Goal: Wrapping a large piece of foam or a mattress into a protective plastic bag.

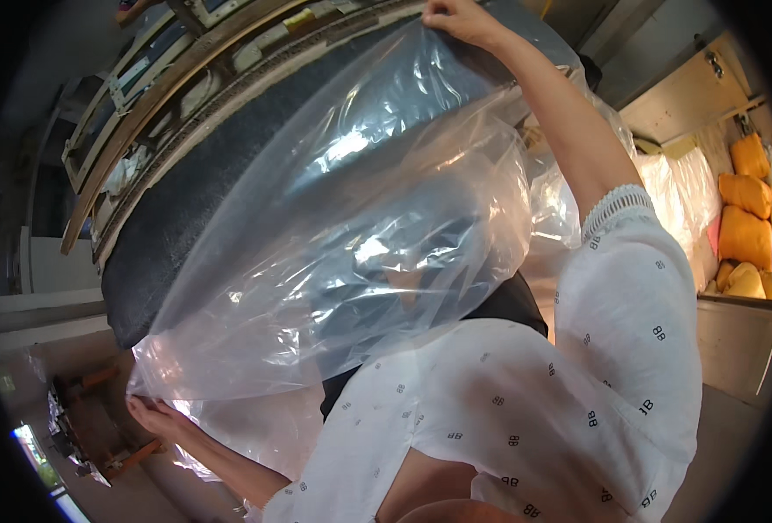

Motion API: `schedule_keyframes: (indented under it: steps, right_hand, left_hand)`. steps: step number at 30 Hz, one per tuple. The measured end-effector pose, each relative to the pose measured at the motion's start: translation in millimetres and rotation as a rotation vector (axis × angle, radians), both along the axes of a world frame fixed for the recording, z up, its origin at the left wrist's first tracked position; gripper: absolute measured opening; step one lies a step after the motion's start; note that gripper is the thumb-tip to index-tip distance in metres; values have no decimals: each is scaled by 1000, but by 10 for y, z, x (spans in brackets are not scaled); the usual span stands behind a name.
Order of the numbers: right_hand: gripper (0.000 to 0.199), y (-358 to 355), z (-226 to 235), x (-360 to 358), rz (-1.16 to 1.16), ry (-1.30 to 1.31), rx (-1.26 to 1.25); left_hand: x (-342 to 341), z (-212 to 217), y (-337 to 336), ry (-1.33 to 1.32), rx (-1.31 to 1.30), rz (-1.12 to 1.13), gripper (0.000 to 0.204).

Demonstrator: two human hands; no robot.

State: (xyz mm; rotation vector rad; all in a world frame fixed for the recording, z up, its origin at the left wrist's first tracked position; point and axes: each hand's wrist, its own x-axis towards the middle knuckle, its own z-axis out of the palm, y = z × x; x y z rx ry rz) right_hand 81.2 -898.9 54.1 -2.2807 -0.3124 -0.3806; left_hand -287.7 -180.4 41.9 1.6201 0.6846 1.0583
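Head view: the left hand [155,414] pinches the lower edge and the right hand [460,19] grips the upper edge of a clear plastic bag [351,244], stretched over a dark worktop [185,200], apparently mid-spreading; the next move likely demands steady tension

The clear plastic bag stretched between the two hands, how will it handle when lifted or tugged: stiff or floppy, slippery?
The clear plastic bag is probably floppy: it creases and sags between the left hand and the right hand. It looks light, thin enough to see through. Its glossy sheen suggests it is slippery, so a pinch at the edge likely holds best.
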Motion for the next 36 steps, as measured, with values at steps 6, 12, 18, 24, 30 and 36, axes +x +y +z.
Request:
schedule_keyframes:
  steps: [6,12,18,24,30,36]
  right_hand:
    - [14,36,1099,-23,-368,-412,486]
    - [16,-650,-374,497,-639,-253,31]
    - [23,-716,-420,667,-318,-259,256]
    - [27,-1050,-418,807,-374,-180,128]
    - [39,-931,-440,940,-531,-431,-162]
    - [36,-1241,-444,1102,-699,-253,-123]
  left_hand:
    - [1221,1486,-481,-265,335,174,31]
    - [2786,29,307,449,690,-115,39]
    - [3085,-156,318,226,94,-321,30]
    - [3257,-129,-230,197,233,-188,30]
    - [3172,-72,-264,131,146,-126,31]
    - [3229,-95,-139,175,68,-138,26]
